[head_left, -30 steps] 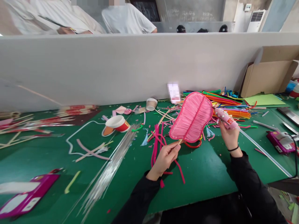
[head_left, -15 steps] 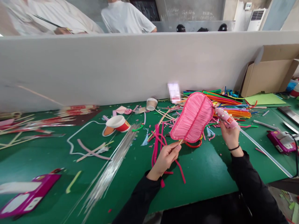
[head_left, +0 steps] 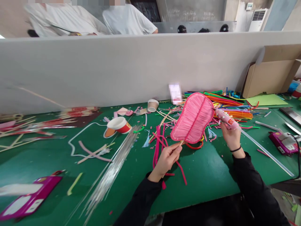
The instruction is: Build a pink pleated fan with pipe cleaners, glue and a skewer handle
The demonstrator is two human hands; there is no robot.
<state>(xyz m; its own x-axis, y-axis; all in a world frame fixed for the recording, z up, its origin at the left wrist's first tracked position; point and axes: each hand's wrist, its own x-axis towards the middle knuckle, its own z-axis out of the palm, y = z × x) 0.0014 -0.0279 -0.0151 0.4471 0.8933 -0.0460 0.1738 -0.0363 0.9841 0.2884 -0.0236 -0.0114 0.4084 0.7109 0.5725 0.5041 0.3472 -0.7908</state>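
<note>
Between the fingers of my left hand (head_left: 167,159) is the thin stick handle of a pink hand fan (head_left: 193,117), its curved face held up with a darker pink rib down the middle. My right hand (head_left: 231,135) is closed around a pink hot glue gun (head_left: 226,120), whose tip is at the fan's right edge; whether it touches cannot be made out. A long clear glue stick (head_left: 265,150) runs out of the gun's back. Under the fan lie orange-handled scissors (head_left: 195,145), partly covered, and bright pink pipe cleaners (head_left: 157,153).
Colourful pipe cleaners (head_left: 225,102) are heaped behind the fan. A bundle of clear sticks (head_left: 113,166), a tipped paper cup (head_left: 120,125) and two purple devices (head_left: 33,196) lie on the green table (head_left: 131,197). An open cardboard box (head_left: 270,73) stands right, against a white partition (head_left: 117,69). People in white shirts are beyond.
The fan has shifted very slightly left, and the glue gun with it. Beyond the partition, the person at left has moved a little to the right.
</note>
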